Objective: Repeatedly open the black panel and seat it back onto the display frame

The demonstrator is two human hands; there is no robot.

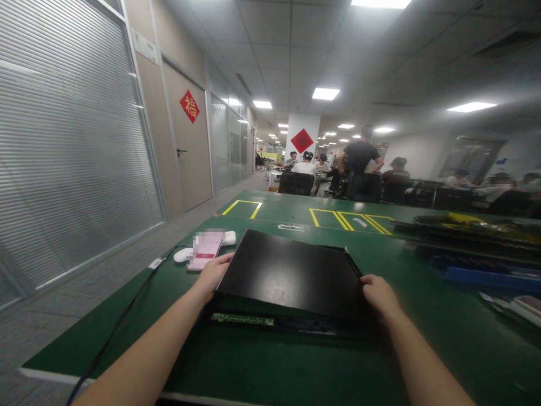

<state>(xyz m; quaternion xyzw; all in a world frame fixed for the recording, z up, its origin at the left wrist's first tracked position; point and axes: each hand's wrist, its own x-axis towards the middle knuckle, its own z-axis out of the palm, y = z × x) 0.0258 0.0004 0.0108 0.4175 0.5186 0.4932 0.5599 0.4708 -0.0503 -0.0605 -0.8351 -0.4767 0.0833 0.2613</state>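
Black panel gripped at both sides

Above the green surface, towards its front edge, left hand and right hand clasp it; probably light, stiff, brittle, so hold those rims; phone near the surface's left edge

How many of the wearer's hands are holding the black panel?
2: the left hand at the left edge of the black panel, the right hand at its right edge. Both show, though some fingers are hidden.
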